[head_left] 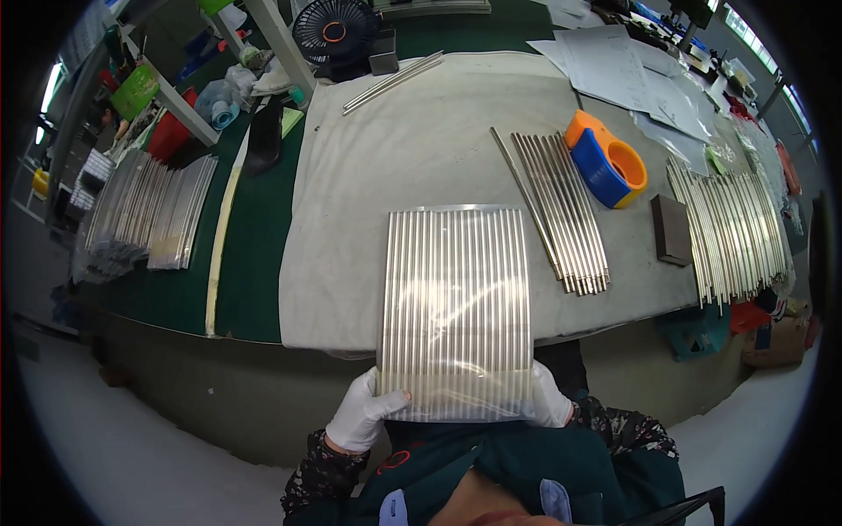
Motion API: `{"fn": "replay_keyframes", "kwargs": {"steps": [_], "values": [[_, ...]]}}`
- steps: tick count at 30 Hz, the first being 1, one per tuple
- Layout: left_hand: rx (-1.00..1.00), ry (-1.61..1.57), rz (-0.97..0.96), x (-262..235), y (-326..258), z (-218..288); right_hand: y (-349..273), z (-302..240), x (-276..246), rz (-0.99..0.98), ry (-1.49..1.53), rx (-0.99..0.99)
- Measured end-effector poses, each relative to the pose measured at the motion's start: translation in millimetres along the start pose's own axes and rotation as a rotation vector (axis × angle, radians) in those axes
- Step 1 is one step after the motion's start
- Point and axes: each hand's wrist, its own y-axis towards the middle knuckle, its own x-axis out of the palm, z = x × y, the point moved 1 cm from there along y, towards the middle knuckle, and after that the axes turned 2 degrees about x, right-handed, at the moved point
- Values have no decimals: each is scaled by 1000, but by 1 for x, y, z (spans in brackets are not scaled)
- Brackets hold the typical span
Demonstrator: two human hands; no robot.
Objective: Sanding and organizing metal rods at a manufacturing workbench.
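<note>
A flat clear plastic bag of metal rods (456,298) lies partly on the cloth-covered table, its near end jutting past the front edge toward me. The rods sit side by side in one layer. My left hand (361,412), in a white glove, grips the bag's near left corner with the thumb on top. My right hand (550,399), gloved too, holds the near right edge; its fingers are mostly hidden behind the bag. Right of the bag lies a loose group of metal rods (561,215), and beyond them an orange and blue tape dispenser (605,158).
Rods in plastic (732,228) lie at the right edge beside a dark block (671,230). More bagged rods (149,210) are on the green surface at left. A few rods (393,83) and a fan (335,33) stand at the back. Papers (614,70) cover the back right.
</note>
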Motion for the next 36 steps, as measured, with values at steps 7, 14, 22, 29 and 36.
{"fn": "replay_keyframes", "kwargs": {"steps": [7,14,22,29,36], "values": [[15,26,18,6,3,1,44,49,-39,-545,393,114],[-38,19,-113,-4,14,4,70,22,-64,-268,-376,-12],[-63,-178,-284,0,31,5,-12,-57,28,-179,33,-6],[-64,-198,-253,11,21,-9,-12,-59,30,-179,-866,-260],[75,-308,-337,17,10,-14,-23,-59,62,6,-71,97]]}}
